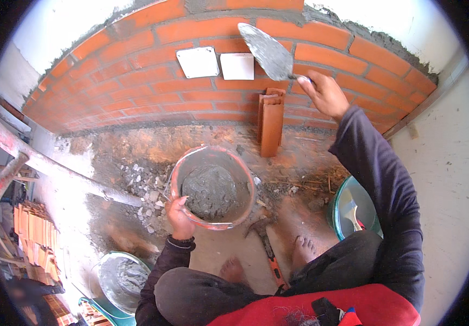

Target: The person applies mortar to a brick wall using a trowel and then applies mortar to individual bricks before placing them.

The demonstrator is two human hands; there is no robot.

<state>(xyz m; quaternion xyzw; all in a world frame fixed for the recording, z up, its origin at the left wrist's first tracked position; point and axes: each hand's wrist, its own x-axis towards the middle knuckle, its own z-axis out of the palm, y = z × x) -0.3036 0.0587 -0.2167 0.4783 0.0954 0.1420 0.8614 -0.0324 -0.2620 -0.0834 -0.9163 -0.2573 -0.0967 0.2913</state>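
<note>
Against brick wall (136, 76), trowel (267, 51), bucket rim (212, 225) gripped

Long dark sleeves (386, 185) cover both arms, a thin dark band (180, 242) circles the left wrist, dark trousers (202, 296) cover the knees, the feet (303, 251) are bare

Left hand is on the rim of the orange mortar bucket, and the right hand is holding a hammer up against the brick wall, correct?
Not quite. The head view shows the right hand holding a trowel, not a hammer, up against the brick wall. The hammer lies on the floor by the feet. The left hand does grip the orange mortar bucket rim.
</note>
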